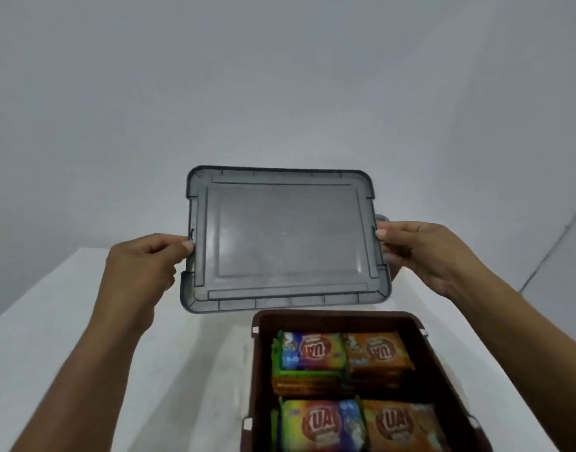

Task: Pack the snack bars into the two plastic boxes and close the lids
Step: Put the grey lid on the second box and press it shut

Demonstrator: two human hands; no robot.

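Grey lid [283,239] held up between left hand [143,265] and right hand [420,252], each grip pinching a short edge.

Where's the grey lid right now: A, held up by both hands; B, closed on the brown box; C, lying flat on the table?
A: the left hand and right hand pinch opposite edges of the grey lid, clear of the open brown box.
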